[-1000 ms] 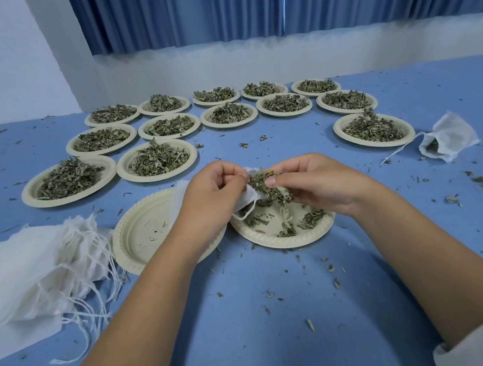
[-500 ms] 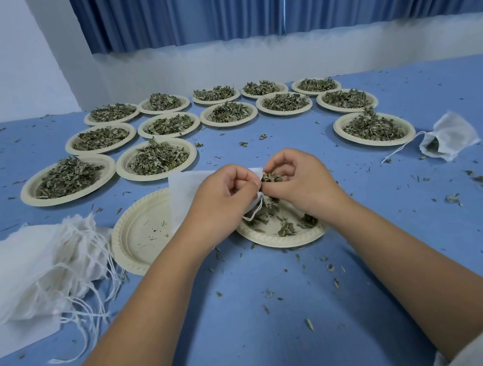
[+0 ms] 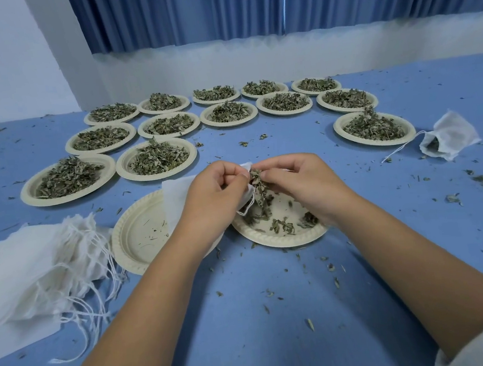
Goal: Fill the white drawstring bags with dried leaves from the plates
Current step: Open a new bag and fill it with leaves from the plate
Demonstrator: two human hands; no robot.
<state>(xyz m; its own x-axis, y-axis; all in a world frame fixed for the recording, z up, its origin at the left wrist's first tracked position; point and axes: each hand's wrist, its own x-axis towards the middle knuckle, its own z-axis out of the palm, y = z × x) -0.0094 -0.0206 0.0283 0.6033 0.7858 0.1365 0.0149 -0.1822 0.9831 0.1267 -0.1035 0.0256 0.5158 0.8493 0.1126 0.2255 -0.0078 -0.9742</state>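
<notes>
Head view: The left hand [image 3: 211, 192] is seen with fingers curled, pinching the mouth of a white drawstring bag [image 3: 176, 194] above the near plate [image 3: 282, 239]. The right hand [image 3: 302, 182] is closed in a pinch on a clump of dried leaves [image 3: 260, 191] at the bag's mouth. A scraped plate [image 3: 138, 238] is noted just left, touching a pile of unfilled bags [image 3: 35, 273] at the table's left edge. Heaped plates [image 3: 157, 160] are ranged in rows beyond. One filled bag [image 3: 450, 138] lies well apart, right. The blue table [image 3: 280, 333] between the forearms is strewn with leaf fragments only.
</notes>
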